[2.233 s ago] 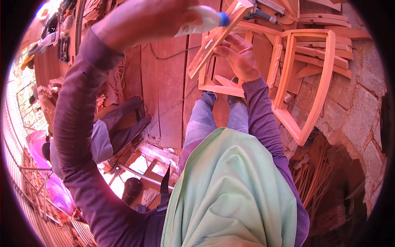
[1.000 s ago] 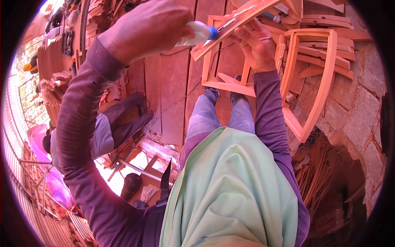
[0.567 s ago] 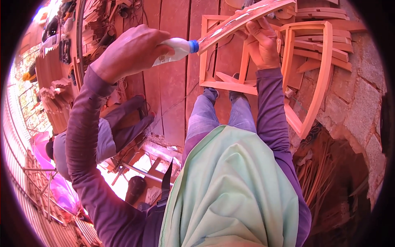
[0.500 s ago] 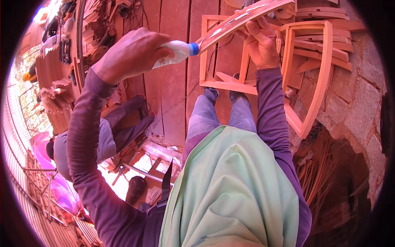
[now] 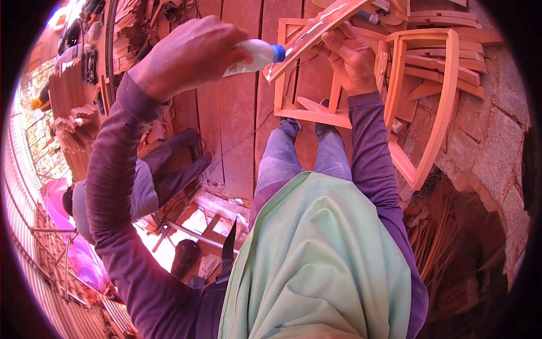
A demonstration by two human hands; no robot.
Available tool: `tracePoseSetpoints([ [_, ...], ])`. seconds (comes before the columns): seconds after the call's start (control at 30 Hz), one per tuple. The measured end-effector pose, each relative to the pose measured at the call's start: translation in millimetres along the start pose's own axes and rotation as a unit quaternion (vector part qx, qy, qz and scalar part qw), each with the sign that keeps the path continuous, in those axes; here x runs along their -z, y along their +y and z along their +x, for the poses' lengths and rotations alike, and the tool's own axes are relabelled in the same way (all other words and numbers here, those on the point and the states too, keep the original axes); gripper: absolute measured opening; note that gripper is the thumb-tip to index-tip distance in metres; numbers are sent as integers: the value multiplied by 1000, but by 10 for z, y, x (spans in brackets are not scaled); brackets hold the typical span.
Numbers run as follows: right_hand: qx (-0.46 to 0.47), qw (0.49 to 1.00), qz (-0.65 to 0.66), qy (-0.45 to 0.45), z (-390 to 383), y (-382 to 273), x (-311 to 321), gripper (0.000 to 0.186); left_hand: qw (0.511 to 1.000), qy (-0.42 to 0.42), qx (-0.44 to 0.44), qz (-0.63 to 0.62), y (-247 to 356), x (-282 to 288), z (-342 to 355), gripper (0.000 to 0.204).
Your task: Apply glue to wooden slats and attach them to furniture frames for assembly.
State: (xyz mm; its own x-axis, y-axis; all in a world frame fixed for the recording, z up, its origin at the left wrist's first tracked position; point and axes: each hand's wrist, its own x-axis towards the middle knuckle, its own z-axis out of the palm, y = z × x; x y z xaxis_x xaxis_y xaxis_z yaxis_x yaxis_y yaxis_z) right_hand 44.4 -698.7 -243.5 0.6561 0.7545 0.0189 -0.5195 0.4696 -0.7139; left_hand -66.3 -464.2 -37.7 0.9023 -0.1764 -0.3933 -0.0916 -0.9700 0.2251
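My left hand (image 5: 195,53) is wrapped round a white plastic glue bottle (image 5: 255,55) with a blue cap, tilted so that its cap end points right. The cap is close to the near end of a curved wooden strip (image 5: 316,35); whether it touches, I cannot tell. White glue lies in streaks along the strip's upper face. From below, my right hand (image 5: 351,59) grips the strip, thumb and fingers on its near side. Beneath it stands a wooden frame (image 5: 316,117), and another curved wooden frame (image 5: 446,107) is to the right.
Curved wooden pieces (image 5: 443,62) lie stacked at the far right beside a stone edge (image 5: 491,141). At left are piles of cut wood (image 5: 73,118) and a seated person (image 5: 144,186). A thin cable crosses the plank floor (image 5: 237,141).
The strip has shifted and tilted more steeply, its near end now lower and left. My left hand has moved up and slightly right with the glue bottle. More glue shows on the strip's near end.
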Motion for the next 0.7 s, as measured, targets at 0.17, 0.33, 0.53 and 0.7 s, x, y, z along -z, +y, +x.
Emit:
tracePoseSetpoints([
  [0.17,-6,999,42,9,-49,54,109,42,999,-9,-22,-37,-46,13,68,28],
  [0.33,-25,994,110,14,-76,137,338,45,974,-28,15,-223,-376,-516,-85,33],
  [0.53,-129,988,78,33,-52,497,826,42,853,119,165,-481,-505,-1898,-605,31],
  [0.7,-261,948,-165,74,102,743,1597,41,763,136,201,-599,-296,-2421,-613,15],
])
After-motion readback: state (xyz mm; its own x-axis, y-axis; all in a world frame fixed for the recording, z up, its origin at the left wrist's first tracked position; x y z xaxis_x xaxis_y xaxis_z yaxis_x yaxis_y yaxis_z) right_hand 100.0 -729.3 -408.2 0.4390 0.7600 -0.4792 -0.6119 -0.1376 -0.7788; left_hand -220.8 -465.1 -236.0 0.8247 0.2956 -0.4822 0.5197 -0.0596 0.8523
